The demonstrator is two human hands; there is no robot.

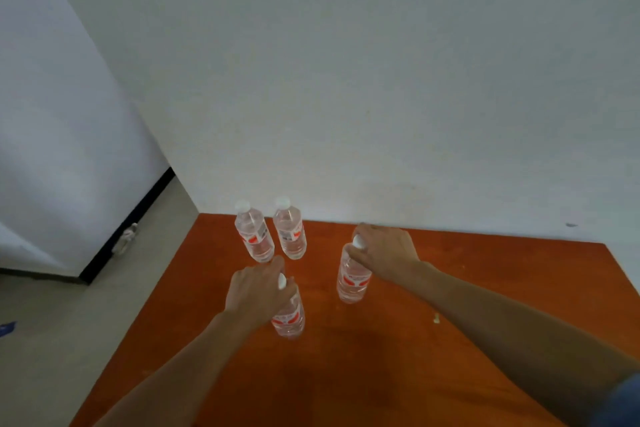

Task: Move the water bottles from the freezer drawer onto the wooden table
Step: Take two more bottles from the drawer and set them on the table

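From the head camera, the wooden table (450, 340) fills the lower half of the view, its orange-brown top pushed up against a plain pale wall (346, 62). Four clear water bottles with white caps and red-and-white labels stand upright on it. The back-left bottle (254, 236) and the back-right bottle (290, 234) stand side by side near the table's far left corner, very close together, with no hand on them.

The left hand (258, 289) reaches in from the lower left and grasps the near bottle (290, 319) from above, fingers curled round its neck with the white cap showing between them. This bottle stands just in front of the back pair. The right hand (384, 250) comes in from the right and grips the top of the right bottle (352, 281) the same way, its fingers wrapped about the cap. That bottle stands apart from the other three, toward the middle of the table. Whether either held bottle rests its full weight on the wood cannot be told.

A pale crumb (437, 318) lies on the table under the right forearm. A blue sleeve (620, 402) shows at the lower right corner. To the left lies grey floor (69, 340), with a black skirting strip (138, 215) and a small whitish object (126, 237) beside it
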